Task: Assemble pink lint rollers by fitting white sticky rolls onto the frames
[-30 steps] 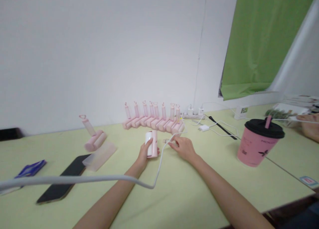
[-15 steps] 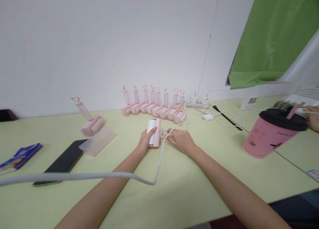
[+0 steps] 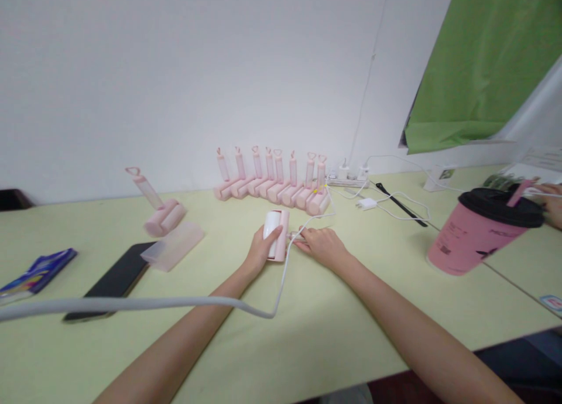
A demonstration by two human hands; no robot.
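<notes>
My left hand [image 3: 260, 249] is wrapped around the head of a lint roller [image 3: 284, 235], thumb across the front. Its white sticky-paper roll [image 3: 271, 221] faces up beside a pink casing. My right hand [image 3: 325, 244] grips the roller's clear handle [image 3: 295, 236], which points right from the casing; the fingers hide most of it. A white cable [image 3: 281, 287] passes in front of the roller. Behind stands a row of several pink lint rollers [image 3: 281, 191], handles upright with heart-shaped loops. Another lint roller [image 3: 164, 216] stands at left, near a translucent pink cover [image 3: 175, 247].
A black phone [image 3: 116, 281] and a blue packet [image 3: 41, 270] lie at left. A pink cup [image 3: 478, 237] with black lid stands at right. Behind are a power strip [image 3: 349, 182], a white charger plug [image 3: 366, 203] and a black strap [image 3: 399, 205]. Another person's hand [image 3: 553, 205] shows at far right.
The held lint roller has shifted slightly right in view, and my left hand with it. Both hands keep their grip on it.
</notes>
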